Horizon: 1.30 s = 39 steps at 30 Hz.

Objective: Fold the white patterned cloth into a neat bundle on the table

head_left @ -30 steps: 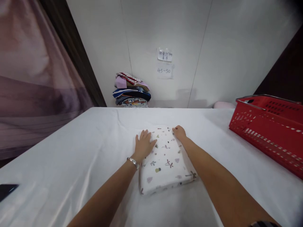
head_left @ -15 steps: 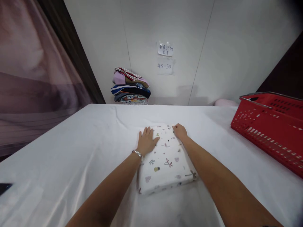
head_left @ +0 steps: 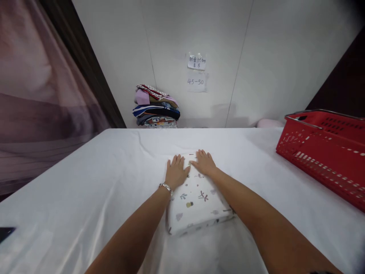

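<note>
Two hands flat on a folded cloth [head_left: 196, 203], side by side at its far end. Left hand [head_left: 176, 173] palm down on the far left corner, fingers spread and slightly over the far edge, a bracelet [head_left: 165, 187] at the wrist. Right hand [head_left: 203, 163] palm down just beside it, fingers spread, thumb tip close to the left hand's thumb; cannot tell whether touching. Neither hand pinching or curling round anything, both simply pressed open on the fabric.

Folded cloth white with small printed motifs, lying near the middle of a table [head_left: 94, 190] under a white cover, its long side running away from the body and turned a little to the right. Near edge thick, layered and free of the arms; left edge partly under the left forearm, right edge under the right forearm.

Plenty of bare cover all round: wide open stretch to the left as far as a dark flat thing [head_left: 5, 233] at the table's near left edge, open strip beyond the fingertips up to the far edge. Red basket [head_left: 322, 156] on the right, well apart from the cloth. Stack of folded clothes [head_left: 156, 108] against the wall beyond the far edge, paper notes [head_left: 196, 72] stuck above and to its right.
</note>
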Available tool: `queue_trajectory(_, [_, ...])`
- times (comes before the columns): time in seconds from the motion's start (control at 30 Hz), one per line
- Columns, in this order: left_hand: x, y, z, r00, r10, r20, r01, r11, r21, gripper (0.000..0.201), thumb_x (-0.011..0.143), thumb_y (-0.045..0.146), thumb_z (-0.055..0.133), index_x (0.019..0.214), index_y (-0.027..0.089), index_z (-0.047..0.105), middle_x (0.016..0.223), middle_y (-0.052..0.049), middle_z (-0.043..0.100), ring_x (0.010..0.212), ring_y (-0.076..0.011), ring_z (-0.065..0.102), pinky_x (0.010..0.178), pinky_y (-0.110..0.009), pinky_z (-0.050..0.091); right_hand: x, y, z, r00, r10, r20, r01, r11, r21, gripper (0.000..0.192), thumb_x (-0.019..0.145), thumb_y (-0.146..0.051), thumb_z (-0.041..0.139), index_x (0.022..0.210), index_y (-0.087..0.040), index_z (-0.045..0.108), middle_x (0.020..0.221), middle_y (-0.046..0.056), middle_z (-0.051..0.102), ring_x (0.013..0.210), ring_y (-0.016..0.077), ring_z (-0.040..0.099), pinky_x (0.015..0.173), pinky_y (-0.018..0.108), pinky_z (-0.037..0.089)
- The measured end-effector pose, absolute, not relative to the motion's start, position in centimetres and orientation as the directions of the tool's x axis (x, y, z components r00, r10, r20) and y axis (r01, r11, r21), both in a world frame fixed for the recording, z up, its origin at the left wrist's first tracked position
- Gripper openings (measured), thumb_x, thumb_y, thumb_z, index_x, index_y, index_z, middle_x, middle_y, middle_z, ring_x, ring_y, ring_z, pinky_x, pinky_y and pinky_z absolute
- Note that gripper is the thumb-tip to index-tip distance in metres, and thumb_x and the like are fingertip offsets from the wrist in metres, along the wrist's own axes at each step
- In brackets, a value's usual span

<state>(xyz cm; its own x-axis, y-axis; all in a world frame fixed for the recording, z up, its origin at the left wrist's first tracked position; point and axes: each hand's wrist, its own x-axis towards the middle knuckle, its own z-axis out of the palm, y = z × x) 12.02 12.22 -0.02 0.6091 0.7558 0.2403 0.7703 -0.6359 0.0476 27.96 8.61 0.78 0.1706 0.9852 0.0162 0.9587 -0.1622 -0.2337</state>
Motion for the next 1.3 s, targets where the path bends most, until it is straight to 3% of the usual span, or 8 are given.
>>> queue_trajectory(0.33, [12.0, 12.3, -0.3, 0.606, 0.750, 0.267, 0.762, -0.643, 0.077, 0.057, 0.091, 0.045, 0.026, 0.138, 0.014, 0.037, 0.147, -0.009, 0.032, 0.137, -0.0257, 0.024, 0.110, -0.050, 0.021, 30.2, 9.1, 0.4, 0.341, 0.936, -0.087, 0.905, -0.352, -0.238, 0.088, 0.084, -0.069, 0.016, 0.146, -0.007, 0.014, 0.154, 0.011, 0.007, 0.141, 0.0244, 0.002, 0.111, 0.043, 0.007])
queue_trajectory(0.5, [12.1, 12.2, -0.4, 0.603, 0.754, 0.260, 0.762, -0.641, 0.094, 0.058, 0.091, 0.044, 0.027, 0.138, 0.013, 0.037, 0.147, -0.010, 0.032, 0.137, -0.0267, 0.024, 0.110, -0.051, 0.020, 29.9, 9.0, 1.2, 0.330, 0.937, -0.113, 0.904, -0.349, -0.246, 0.083, 0.086, -0.064, 0.021, 0.146, -0.007, 0.017, 0.154, 0.012, 0.010, 0.141, 0.0254, 0.005, 0.111, 0.045, 0.008])
queue_trajectory(0.63, [12.1, 12.2, -0.3, 0.596, 0.760, 0.259, 0.765, -0.635, 0.103, 0.057, 0.091, 0.044, 0.028, 0.138, 0.015, 0.038, 0.147, -0.011, 0.033, 0.137, -0.0278, 0.024, 0.109, -0.051, 0.020, 28.8, 7.3, 1.3, 0.301, 0.953, -0.021, 0.932, -0.299, -0.203, 0.082, 0.086, -0.062, 0.028, 0.145, -0.006, 0.020, 0.153, 0.014, 0.010, 0.141, 0.0261, 0.003, 0.111, 0.044, 0.003])
queue_trajectory(1.3, [12.2, 12.4, -0.2, 0.588, 0.775, 0.232, 0.775, -0.622, 0.113, 0.057, 0.090, 0.046, 0.027, 0.139, 0.018, 0.036, 0.148, -0.009, 0.031, 0.138, -0.0254, 0.022, 0.110, -0.050, 0.018, 28.1, 2.0, 0.4, 0.227, 0.974, 0.008, 0.949, -0.220, -0.226, 0.082, 0.086, -0.065, 0.025, 0.144, -0.008, 0.024, 0.152, 0.014, 0.015, 0.141, 0.0252, 0.008, 0.111, 0.043, 0.005])
